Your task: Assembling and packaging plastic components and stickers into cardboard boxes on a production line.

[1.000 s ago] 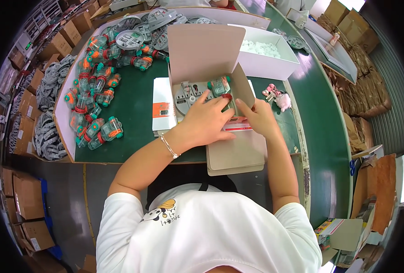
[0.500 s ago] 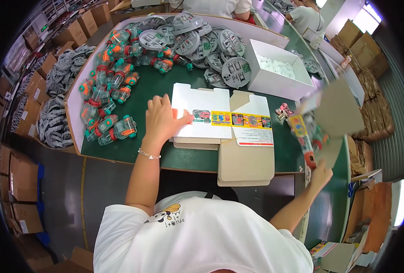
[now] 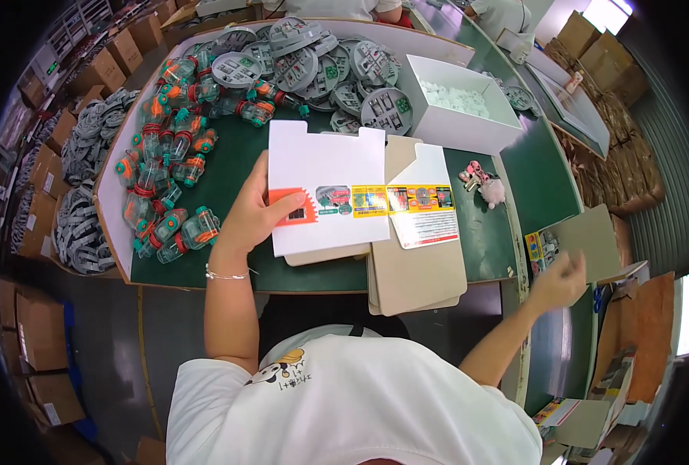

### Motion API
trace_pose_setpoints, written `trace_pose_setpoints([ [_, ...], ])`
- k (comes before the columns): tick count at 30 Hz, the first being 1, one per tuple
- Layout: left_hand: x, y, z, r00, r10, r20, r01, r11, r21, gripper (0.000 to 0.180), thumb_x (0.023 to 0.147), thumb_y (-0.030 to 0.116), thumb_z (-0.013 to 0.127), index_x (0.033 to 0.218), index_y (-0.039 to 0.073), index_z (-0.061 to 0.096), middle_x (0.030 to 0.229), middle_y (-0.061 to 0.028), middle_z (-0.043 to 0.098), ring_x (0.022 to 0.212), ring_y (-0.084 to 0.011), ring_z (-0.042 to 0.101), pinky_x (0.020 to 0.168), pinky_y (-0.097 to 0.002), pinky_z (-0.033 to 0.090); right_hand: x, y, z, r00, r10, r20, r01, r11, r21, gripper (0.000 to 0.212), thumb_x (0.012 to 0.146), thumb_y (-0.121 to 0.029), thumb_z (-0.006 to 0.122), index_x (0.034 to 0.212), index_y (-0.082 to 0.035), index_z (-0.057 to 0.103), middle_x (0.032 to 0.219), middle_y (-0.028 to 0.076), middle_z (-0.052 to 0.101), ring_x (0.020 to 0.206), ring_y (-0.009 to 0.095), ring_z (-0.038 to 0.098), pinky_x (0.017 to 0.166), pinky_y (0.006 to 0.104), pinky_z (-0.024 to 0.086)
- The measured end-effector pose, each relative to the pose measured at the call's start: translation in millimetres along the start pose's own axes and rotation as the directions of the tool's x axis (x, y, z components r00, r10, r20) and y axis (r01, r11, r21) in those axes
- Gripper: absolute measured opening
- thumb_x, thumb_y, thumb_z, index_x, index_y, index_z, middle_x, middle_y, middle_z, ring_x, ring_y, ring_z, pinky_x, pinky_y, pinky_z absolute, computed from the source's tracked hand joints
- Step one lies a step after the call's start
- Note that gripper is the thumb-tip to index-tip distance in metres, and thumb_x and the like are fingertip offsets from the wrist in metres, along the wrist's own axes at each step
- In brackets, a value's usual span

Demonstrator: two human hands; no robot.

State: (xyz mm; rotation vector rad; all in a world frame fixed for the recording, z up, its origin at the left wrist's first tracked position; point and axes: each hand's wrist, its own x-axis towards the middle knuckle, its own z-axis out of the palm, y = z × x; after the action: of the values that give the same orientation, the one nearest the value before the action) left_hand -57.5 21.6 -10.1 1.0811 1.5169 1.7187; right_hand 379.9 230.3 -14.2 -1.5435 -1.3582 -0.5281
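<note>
My left hand grips the left edge of a flat printed cardboard box blank, thumb on top and fingers beneath. This blank is white with an orange and yellow band and lies slightly tilted over the stack of grey-backed box blanks. Out at the right, my right hand is blurred, its fingers loosely apart with nothing seen in them. Just beyond it stands a printed box with its grey cardboard flap raised, on the green side surface.
Clear toy bottles with orange and green parts pile up at the left. Behind are grey round discs and a white box of small white pieces. Keys with a pink pompom lie right of the stack. Another person sits opposite.
The printed box that my right hand carried now stands on the right-hand surface, let go. My left hand has taken hold of the top blank and raised its left side.
</note>
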Motion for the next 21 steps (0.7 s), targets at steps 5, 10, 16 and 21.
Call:
trace_pose_setpoints([
  [5, -15.9, 20.0, -12.0, 0.985, -0.010, 0.172, 0.013, 1.000, -0.018, 0.067, 0.086, 0.006, 0.074, 0.144, 0.000, 0.041, 0.108, -0.0058, 0.067, 0.091, -0.0094, 0.063, 0.077, -0.0286, 0.054, -36.1, -173.8, -13.9, 0.642, -0.560, 0.524, -0.141, 0.585, 0.799, 0.017, 0.090, -0.008, 0.071, 0.106, -0.004, 0.074, 0.086, 0.001, 0.058, 0.075, 0.009, 0.051, 0.066, 0.0233, 0.041],
  [10, -31.3, 57.4, -17.8, 0.964, 0.014, 0.264, -0.061, 0.984, 0.169, 0.071, 0.088, 0.012, 0.073, 0.148, -0.001, 0.036, 0.116, -0.0124, 0.068, 0.094, -0.0181, 0.068, 0.078, -0.0336, 0.055, -25.9, -226.1, -29.2, 0.560, -0.636, 0.531, -0.346, 0.403, 0.847, 0.009, 0.086, -0.009, 0.075, 0.091, -0.001, 0.072, 0.083, 0.000, 0.054, 0.074, 0.010, 0.050, 0.066, 0.0238, 0.040],
  [16, -34.1, 92.5, -4.7, 0.901, 0.278, 0.333, -0.434, 0.620, 0.654, 0.080, 0.091, 0.022, 0.071, 0.150, -0.008, 0.027, 0.144, -0.0278, 0.047, 0.127, -0.0374, 0.053, 0.104, -0.0414, 0.042, -15.2, -213.0, -37.2, 0.842, -0.539, 0.028, -0.063, -0.047, 0.997, 0.013, 0.081, -0.007, 0.079, 0.082, -0.001, 0.068, 0.110, 0.008, 0.053, 0.105, 0.019, 0.055, 0.093, 0.0342, 0.045],
  [21, -29.7, 62.1, 45.8, 0.776, 0.599, -0.199, -0.499, 0.776, 0.386, 0.073, 0.095, 0.018, 0.063, 0.150, -0.011, 0.025, 0.156, -0.0305, 0.028, 0.145, -0.0392, 0.031, 0.117, -0.0431, 0.025, -45.7, -213.8, -23.8, 0.907, -0.386, 0.165, -0.317, -0.372, 0.873, 0.023, 0.080, -0.007, 0.075, 0.100, -0.003, 0.064, 0.134, 0.016, 0.046, 0.124, 0.024, 0.048, 0.106, 0.0399, 0.037],
])
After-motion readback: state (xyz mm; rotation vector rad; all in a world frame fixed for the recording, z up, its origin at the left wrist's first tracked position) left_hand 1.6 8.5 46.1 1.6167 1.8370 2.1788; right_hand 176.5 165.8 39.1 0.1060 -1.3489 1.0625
